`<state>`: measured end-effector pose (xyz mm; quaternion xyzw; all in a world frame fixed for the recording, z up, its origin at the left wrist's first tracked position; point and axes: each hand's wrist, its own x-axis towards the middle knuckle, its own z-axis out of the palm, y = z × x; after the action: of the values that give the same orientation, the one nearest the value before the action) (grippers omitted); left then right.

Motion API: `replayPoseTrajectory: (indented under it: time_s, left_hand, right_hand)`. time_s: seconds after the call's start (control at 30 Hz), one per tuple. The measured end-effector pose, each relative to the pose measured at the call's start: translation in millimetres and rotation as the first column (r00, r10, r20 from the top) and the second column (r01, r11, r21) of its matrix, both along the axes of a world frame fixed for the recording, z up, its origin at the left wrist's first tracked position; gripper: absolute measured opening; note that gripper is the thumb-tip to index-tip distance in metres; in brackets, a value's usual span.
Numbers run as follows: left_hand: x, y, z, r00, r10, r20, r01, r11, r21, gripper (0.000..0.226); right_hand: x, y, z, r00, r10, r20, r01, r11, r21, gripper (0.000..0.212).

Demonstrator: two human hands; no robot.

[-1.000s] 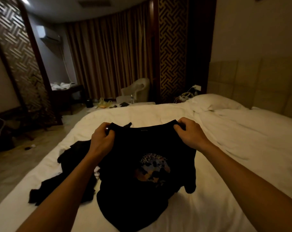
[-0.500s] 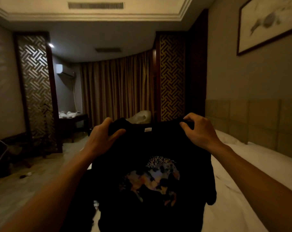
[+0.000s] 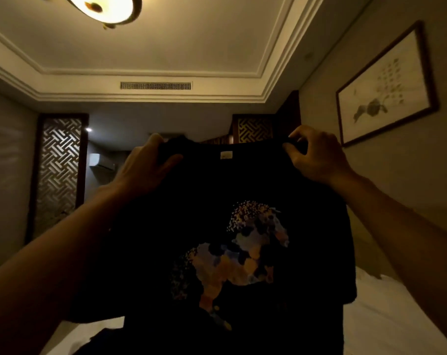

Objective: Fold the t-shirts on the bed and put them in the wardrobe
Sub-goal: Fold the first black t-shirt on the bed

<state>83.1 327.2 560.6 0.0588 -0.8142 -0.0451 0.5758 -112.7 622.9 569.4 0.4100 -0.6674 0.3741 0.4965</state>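
Dim bedroom, viewed upward. White bed (image 3: pixel 396 316) at 5 o'clock; ceiling lamp (image 3: pixel 102 8) at 11; air vent (image 3: pixel 156 85) at 12; framed picture (image 3: pixel 386 83) at 2; lattice screen (image 3: pixel 60 170) at 9. Centre: black printed t-shirt (image 3: pixel 217 201) hanging above the bed, its shoulders pinched by the left hand (image 3: pixel 145 170) and right hand (image 3: pixel 317 157), fingers curled on the cloth.

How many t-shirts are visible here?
1 for certain: the t-shirt, held up by left hand and right hand. A dark shape on the bed below may be another; more may be hidden.
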Motion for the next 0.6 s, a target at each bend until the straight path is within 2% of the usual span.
replayPoseTrajectory:
  time_s: [0.1, 0.23, 0.4, 0.53, 0.6]
  left_hand:
    - [-14.1, -4.1, -15.8, 0.999, -0.016, 0.047, 0.015, 1.000, 0.016, 0.038]
    - [-47.3, -29.6, -78.8, 0.968, -0.125, 0.218, 0.102, 0.988, 0.117, 0.029]
    - [-108.4, -63.1, -206.3, 0.892, -0.160, 0.423, 0.041, 0.960, 0.277, 0.025]
    - [-155.4, -90.4, -315.3, 0.764, -0.239, 0.599, -0.042, 0.909, 0.415, 0.026]
    - [-175.9, -101.5, -364.9, 0.722, -0.271, 0.637, -0.067, 0.888, 0.454, 0.026]
  right_hand:
    - [-14.0, -5.5, -16.5, 0.998, -0.011, 0.054, 0.009, 1.000, 0.028, 0.018]
    - [-45.7, -26.9, -80.2, 0.982, -0.042, 0.182, 0.016, 0.990, 0.142, 0.018]
    - [-101.3, -63.4, -204.1, 0.926, -0.125, 0.357, 0.008, 0.950, 0.313, 0.016]
    - [-148.5, -95.7, -317.2, 0.834, -0.227, 0.503, -0.037, 0.887, 0.461, 0.012]
    - [-170.1, -111.4, -369.4, 0.783, -0.279, 0.556, -0.067, 0.851, 0.521, 0.012]
